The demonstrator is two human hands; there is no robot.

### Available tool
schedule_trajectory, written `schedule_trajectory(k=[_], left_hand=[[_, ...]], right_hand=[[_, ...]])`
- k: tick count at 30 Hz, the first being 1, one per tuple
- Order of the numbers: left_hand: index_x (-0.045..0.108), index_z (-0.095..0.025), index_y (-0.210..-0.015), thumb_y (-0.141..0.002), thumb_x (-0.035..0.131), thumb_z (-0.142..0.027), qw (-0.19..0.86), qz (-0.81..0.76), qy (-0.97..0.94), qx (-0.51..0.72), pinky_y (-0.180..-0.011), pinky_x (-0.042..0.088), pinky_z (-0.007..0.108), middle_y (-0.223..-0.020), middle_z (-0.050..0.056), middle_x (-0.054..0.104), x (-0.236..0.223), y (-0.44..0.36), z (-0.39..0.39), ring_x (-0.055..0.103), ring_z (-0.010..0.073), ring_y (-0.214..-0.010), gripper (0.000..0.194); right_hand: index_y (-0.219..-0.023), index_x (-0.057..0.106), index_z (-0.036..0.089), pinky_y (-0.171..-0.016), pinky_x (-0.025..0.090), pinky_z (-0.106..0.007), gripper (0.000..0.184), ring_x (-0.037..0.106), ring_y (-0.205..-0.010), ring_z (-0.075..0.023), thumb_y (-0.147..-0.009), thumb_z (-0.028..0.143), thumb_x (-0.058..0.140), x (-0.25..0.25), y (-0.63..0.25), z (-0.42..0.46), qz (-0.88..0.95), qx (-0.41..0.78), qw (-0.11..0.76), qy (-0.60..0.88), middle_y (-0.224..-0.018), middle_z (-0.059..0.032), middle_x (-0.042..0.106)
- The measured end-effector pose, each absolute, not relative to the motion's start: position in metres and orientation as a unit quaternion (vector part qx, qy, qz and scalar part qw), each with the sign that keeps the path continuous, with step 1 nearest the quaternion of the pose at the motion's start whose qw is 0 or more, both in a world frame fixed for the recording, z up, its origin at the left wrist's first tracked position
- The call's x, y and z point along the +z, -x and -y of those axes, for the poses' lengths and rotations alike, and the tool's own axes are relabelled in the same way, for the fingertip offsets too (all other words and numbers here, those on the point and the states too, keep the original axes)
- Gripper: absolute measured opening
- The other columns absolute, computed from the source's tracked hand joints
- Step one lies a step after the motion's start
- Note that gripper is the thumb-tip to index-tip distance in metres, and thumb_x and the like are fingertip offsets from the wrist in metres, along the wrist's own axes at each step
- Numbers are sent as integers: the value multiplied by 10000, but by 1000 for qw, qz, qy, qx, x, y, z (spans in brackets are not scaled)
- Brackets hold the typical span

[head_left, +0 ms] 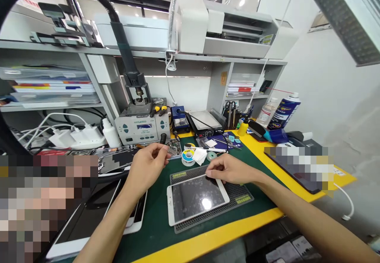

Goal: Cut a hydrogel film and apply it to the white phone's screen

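Two hands over a green work mat (154, 219). What's the left one on?

Left hand (147, 168), about 8 o'clock, thumb and fingers pinched nearly shut, just beside a small circuit board (173, 148). Can't tell if anything's between them.

Right hand?

Right hand (230, 170), about 4 o'clock, fingers curled in, fingertips (208, 172) touching the top edge of a white-framed tablet (197, 197). Contact is clear; whether it's a real grip, can't tell.

Tablet position?

6 o'clock, screen up, lying skewed on a black perforated mat (237, 199), which sits on the green mat.

Nearby?

Solder wire spool (188, 157) and white cloth (199, 156) just above the tablet, near 12 o'clock from it. Hot air rework station (141, 126) at 9 o'clock. Blue-and-white spray bottle (283, 112) at 3 o'clock, past the yellow bench (208, 235) edge.
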State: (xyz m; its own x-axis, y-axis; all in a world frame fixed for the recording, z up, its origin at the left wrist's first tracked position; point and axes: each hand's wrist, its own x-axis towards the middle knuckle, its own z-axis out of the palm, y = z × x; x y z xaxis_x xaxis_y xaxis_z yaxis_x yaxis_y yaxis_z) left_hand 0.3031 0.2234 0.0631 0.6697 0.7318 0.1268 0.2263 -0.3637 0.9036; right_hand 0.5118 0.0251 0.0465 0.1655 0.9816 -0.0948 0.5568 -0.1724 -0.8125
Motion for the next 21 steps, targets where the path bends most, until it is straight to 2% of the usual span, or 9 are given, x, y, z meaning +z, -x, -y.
schedule_trajectory(k=[5, 8, 11, 15, 18, 21], left_hand=[[671, -209, -915, -899, 543, -610, 424, -325, -808, 250, -764, 549, 373, -859, 68, 775, 57, -305, -226, 726, 268, -806, 421], [681, -219, -940, -903, 533, -600, 395, -332, -819, 252, -744, 537, 358, -876, 67, 786, 53, -307, -225, 741, 281, -842, 409], [690, -226, -918, -899, 542, -596, 358, -333, -827, 279, -738, 525, 339, -841, 55, 789, 50, -308, -224, 745, 282, -841, 399], [701, -221, -930, -920, 520, -559, 288, -322, -837, 336, -698, 504, 318, -775, 42, 785, 49, -307, -224, 737, 267, -766, 384], [707, -213, -933, -936, 498, -512, 251, -303, -843, 366, -666, 481, 308, -759, 43, 785, 49, -306, -224, 720, 251, -709, 365], [712, -213, -921, -940, 490, -476, 237, -290, -843, 386, -677, 471, 305, -738, 40, 780, 48, -306, -224, 708, 240, -682, 344]], right_hand=[[-728, 694, 175, -525, 311, -266, 319, 467, -560, -136, -949, 396, 632, 43, -509, -23, 541, 213, 351, 734, -632, -1, 596], [-686, 658, 186, -523, 309, -276, 345, 467, -534, -136, -965, 381, 603, 38, -511, -24, 526, 162, 369, 749, -613, 0, 603], [-794, 699, 196, -534, 366, -278, 271, 549, -563, -155, -973, 373, 599, 33, -511, -25, 524, 97, 376, 758, -669, -11, 665], [-1016, 717, 181, -610, 451, -297, 198, 633, -686, -188, -951, 350, 637, 29, -510, -26, 536, 27, 368, 759, -846, -54, 706], [-1041, 716, 174, -675, 480, -324, 207, 630, -732, -194, -938, 344, 658, 27, -508, -27, 554, -28, 346, 757, -967, -85, 688], [-1035, 716, 169, -760, 502, -346, 220, 654, -878, -233, -936, 362, 680, 29, -504, -31, 571, -75, 312, 756, -1049, -111, 681]])
